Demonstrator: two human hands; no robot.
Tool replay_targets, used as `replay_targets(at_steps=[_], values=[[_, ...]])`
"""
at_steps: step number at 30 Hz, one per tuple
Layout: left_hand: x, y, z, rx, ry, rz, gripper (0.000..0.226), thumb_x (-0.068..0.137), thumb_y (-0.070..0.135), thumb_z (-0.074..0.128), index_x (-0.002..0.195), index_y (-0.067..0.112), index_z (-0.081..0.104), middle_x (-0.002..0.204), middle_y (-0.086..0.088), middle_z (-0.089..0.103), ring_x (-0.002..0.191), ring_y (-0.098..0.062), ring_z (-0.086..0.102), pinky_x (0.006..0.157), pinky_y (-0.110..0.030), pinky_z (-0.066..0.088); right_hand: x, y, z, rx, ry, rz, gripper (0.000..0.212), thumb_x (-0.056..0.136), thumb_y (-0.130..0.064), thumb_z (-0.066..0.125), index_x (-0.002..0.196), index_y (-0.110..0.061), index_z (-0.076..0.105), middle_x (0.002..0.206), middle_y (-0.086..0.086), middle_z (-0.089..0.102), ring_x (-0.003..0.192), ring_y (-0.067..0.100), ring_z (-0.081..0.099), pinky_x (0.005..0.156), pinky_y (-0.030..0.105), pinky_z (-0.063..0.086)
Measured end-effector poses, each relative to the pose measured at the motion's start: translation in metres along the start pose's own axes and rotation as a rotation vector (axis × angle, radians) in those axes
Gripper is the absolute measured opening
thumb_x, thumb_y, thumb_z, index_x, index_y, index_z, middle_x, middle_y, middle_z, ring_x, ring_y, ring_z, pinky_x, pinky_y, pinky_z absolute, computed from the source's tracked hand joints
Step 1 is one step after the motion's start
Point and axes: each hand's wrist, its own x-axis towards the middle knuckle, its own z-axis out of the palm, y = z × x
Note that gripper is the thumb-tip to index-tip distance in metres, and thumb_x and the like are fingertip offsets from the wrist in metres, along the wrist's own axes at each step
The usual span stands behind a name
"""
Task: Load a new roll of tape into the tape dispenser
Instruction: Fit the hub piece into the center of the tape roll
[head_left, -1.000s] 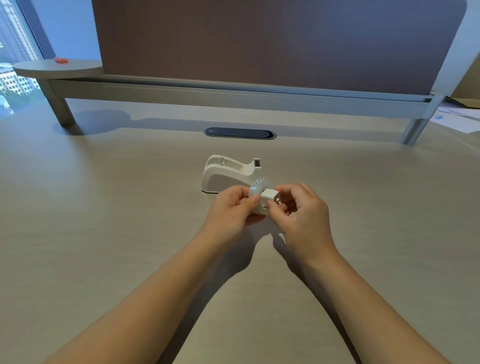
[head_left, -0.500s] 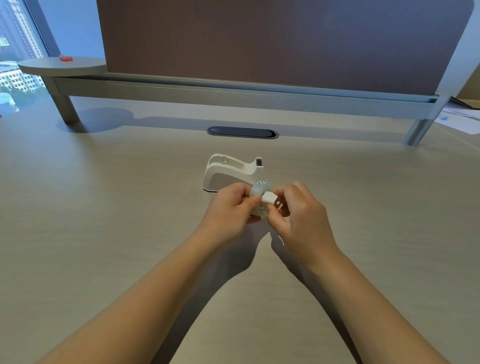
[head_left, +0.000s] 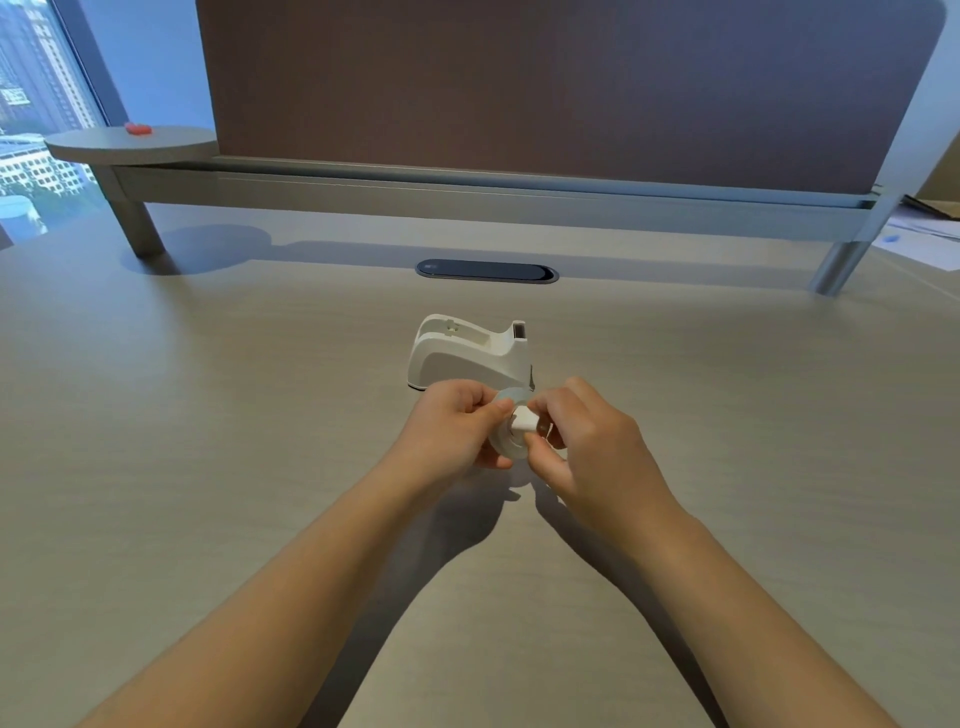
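A white tape dispenser (head_left: 467, 356) stands on the desk, its roll cradle empty and its cutter end pointing right. Just in front of it, above the desk, my left hand (head_left: 452, 428) pinches the rim of a pale tape roll (head_left: 506, 441). My right hand (head_left: 587, 441) grips a small white hub piece (head_left: 523, 420) that sits at the roll's centre hole. Fingers hide much of the roll.
A dark oval cable port (head_left: 487, 271) lies in the desk behind the dispenser. A brown divider panel (head_left: 545, 88) on metal legs closes the back. A round side shelf (head_left: 130, 145) with a red item is at the far left; papers (head_left: 924, 234) lie at the far right.
Both hands with the roll and hub have drifted slightly nearer to me and lower. The hub now sits closer into the roll's centre. The dispenser has stayed put.
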Motion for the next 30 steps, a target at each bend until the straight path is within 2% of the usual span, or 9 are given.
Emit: replay_targets(at_steps=[3,5,8,10,13,17,21,25,30], values=[[0.0004,-0.0009,0.0021,0.036,0.03,0.022,0.02,0.088,0.014,0.046,0.078,0.001,0.059,0.063,-0.008,0.054,0.044,-0.008,0.053,0.042,-0.012,0.048,0.0011,-0.0017,0.0019,0.013,0.038,0.034,0.022,0.075,-0.017,0.047,0.086,-0.001,0.058,0.079,0.019,0.06,0.062,0.028,0.054,0.049,0.032,0.041],[0.0008,-0.0017,0.0032,0.099,0.052,0.059,0.022,0.088,0.015,0.047,0.069,0.007,0.057,0.061,-0.005,0.055,0.046,-0.008,0.052,0.042,-0.014,0.048,0.0011,-0.0033,0.0022,0.017,0.062,0.052,0.024,0.076,-0.019,0.045,0.086,-0.001,0.058,0.081,0.019,0.059,0.063,0.028,0.052,0.051,0.036,0.043],[0.001,-0.0026,0.0043,0.18,0.08,0.116,0.026,0.087,0.015,0.048,0.062,0.015,0.053,0.059,-0.001,0.054,0.049,-0.009,0.053,0.043,-0.016,0.048,0.0005,-0.0041,0.0012,0.032,0.084,0.07,0.023,0.079,-0.019,0.045,0.087,0.0,0.057,0.081,0.015,0.054,0.065,0.023,0.046,0.051,0.028,0.035],[-0.0002,-0.0031,0.005,0.201,0.087,0.147,0.024,0.086,0.016,0.049,0.062,0.017,0.053,0.061,0.0,0.055,0.054,-0.011,0.054,0.046,-0.017,0.049,0.0006,-0.0042,-0.0001,0.07,0.098,0.081,0.017,0.083,-0.015,0.049,0.09,-0.001,0.056,0.08,0.008,0.047,0.065,0.02,0.042,0.051,0.019,0.028],[-0.0025,-0.0026,0.0052,0.151,0.085,0.178,0.02,0.086,0.015,0.05,0.066,0.017,0.053,0.064,0.0,0.056,0.058,-0.011,0.055,0.047,-0.016,0.052,0.0011,-0.0032,-0.0023,0.134,0.12,0.121,0.011,0.084,-0.011,0.053,0.09,-0.002,0.056,0.078,-0.002,0.042,0.059,0.009,0.038,0.052,0.013,0.025],[-0.0014,0.0015,0.0028,-0.004,0.011,0.15,0.015,0.085,0.011,0.049,0.072,0.011,0.056,0.072,-0.007,0.058,0.065,-0.013,0.058,0.052,-0.015,0.054,0.0023,-0.002,-0.0057,0.252,0.168,0.168,0.011,0.084,-0.013,0.057,0.092,-0.005,0.059,0.078,-0.003,0.047,0.063,0.008,0.043,0.056,0.015,0.034],[0.0,0.0025,0.0021,-0.242,-0.066,0.056,0.015,0.087,0.011,0.047,0.076,0.006,0.057,0.077,-0.011,0.059,0.072,-0.017,0.06,0.058,-0.017,0.056,0.0024,-0.0019,-0.0032,0.432,0.235,0.231,0.016,0.081,-0.015,0.062,0.096,-0.012,0.058,0.084,-0.005,0.05,0.073,0.002,0.049,0.063,0.005,0.038],[-0.001,0.0008,0.0039,-0.278,-0.076,0.025,0.017,0.087,0.013,0.047,0.075,0.008,0.057,0.074,-0.009,0.061,0.064,-0.011,0.063,0.06,-0.019,0.056,0.0016,-0.0031,-0.0004,0.404,0.271,0.234,0.016,0.081,-0.011,0.062,0.097,-0.01,0.059,0.089,0.0,0.052,0.072,0.0,0.048,0.063,0.0,0.038],[-0.0005,0.0011,0.0012,-0.316,-0.106,0.0,0.016,0.086,0.013,0.047,0.077,0.004,0.057,0.067,-0.005,0.064,0.057,-0.007,0.065,0.06,-0.02,0.056,0.0032,-0.002,-0.0055,0.514,0.281,0.308,0.023,0.078,-0.011,0.066,0.1,-0.011,0.059,0.089,-0.001,0.056,0.075,0.003,0.052,0.063,0.004,0.042]])
